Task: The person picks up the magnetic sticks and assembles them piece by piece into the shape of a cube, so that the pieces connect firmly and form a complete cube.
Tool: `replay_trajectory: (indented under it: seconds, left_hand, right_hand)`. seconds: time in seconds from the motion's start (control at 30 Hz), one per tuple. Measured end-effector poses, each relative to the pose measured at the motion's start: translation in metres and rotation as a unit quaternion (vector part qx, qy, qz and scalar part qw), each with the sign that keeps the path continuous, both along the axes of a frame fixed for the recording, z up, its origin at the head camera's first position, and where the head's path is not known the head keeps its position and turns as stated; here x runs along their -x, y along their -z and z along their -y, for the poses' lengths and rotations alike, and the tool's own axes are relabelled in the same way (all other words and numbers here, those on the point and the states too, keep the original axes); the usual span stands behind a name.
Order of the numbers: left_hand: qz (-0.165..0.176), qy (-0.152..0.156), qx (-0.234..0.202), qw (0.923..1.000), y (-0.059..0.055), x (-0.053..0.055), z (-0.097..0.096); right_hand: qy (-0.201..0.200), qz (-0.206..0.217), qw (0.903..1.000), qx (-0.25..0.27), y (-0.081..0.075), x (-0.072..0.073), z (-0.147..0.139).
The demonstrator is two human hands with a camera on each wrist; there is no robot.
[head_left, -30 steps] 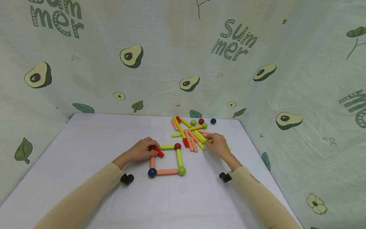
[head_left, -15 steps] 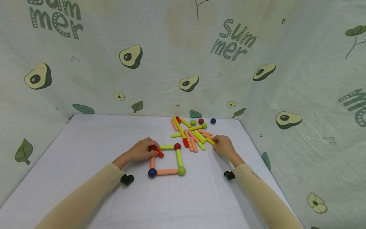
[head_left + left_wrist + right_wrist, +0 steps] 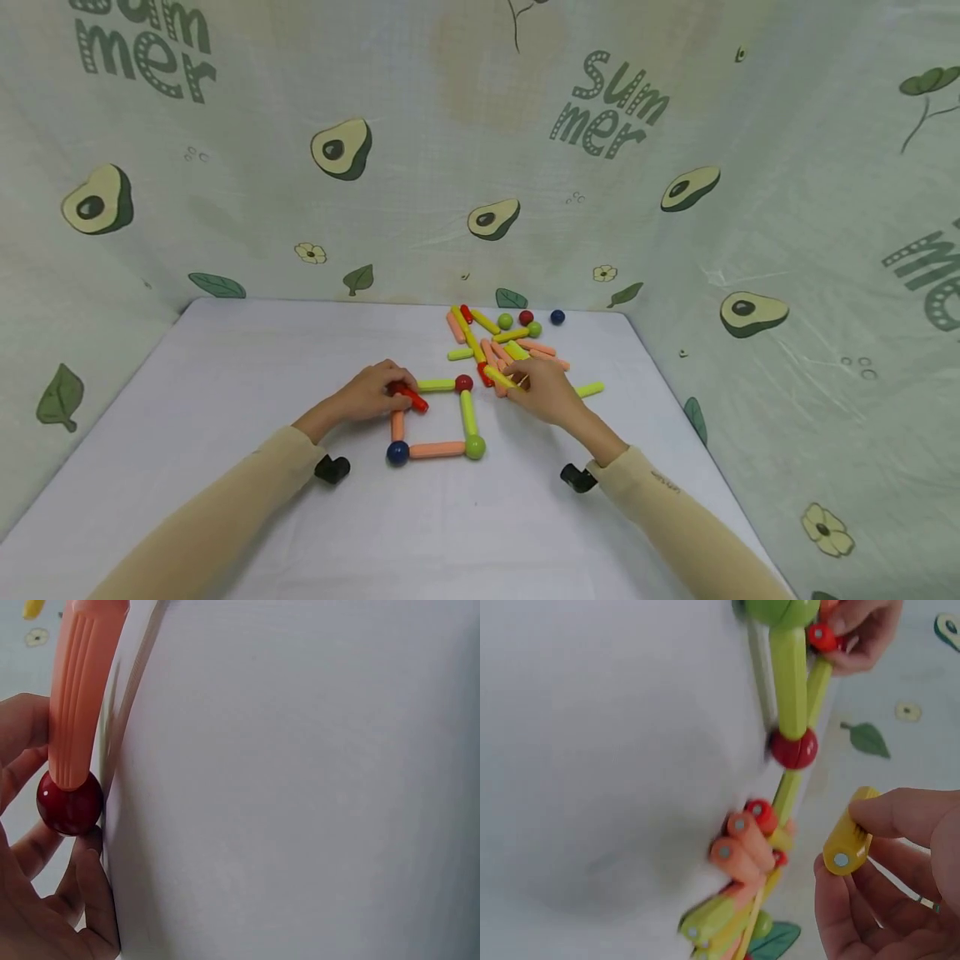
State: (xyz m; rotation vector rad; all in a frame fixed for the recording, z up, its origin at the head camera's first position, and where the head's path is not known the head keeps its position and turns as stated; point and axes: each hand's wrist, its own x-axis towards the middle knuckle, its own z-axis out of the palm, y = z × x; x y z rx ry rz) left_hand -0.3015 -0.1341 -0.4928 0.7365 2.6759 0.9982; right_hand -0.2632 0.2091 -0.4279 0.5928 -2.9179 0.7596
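Note:
A square of magnetic sticks and balls lies on the table, with a red ball (image 3: 464,383), a green ball (image 3: 475,447) and a blue ball (image 3: 397,452) at three corners. My left hand (image 3: 371,392) is at the far-left corner, gripping a red magnetic stick (image 3: 415,401) that slants into the square. In the left wrist view, its fingers also surround a dark red ball (image 3: 70,804) joined to a peach stick (image 3: 84,690). My right hand (image 3: 551,393) pinches a yellow magnetic stick (image 3: 850,834) between thumb and fingers; a metal disc shows on its end.
Beyond the right hand lies a pile of peach, yellow, green and red sticks, among them a peach stick (image 3: 537,347). A loose blue ball (image 3: 557,317) and a green ball (image 3: 506,321) sit at the back. One yellow-green stick (image 3: 590,389) lies to the right.
My right hand has taken the yellow stick from the pile's right side and carried it left, toward the square. The left hand and the square stay in place.

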Motion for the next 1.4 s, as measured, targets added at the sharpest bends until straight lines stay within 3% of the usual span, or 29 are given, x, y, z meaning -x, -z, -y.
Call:
replay_trajectory:
  seconds: [0.2,0.47,1.07,1.4]
  left_hand:
    - [0.007,0.001,0.002,1.0000,0.004,0.002,-0.001]
    - [0.001,0.003,0.000,1.0000,0.004,0.002,0.000]
    - [-0.013,0.015,-0.001,0.9998,0.002,0.001,0.002]
    - [-0.004,0.004,-0.003,1.0000,0.003,0.002,0.002]
  right_hand:
    - [-0.076,0.044,0.9962,-0.004,0.007,-0.018,0.035]
    - [-0.126,0.056,0.9905,-0.005,0.014,-0.018,0.061]
    - [-0.113,0.080,0.9902,-0.012,0.018,-0.020,0.077]
    - [-0.104,0.078,0.9894,0.064,0.019,-0.016,0.072]
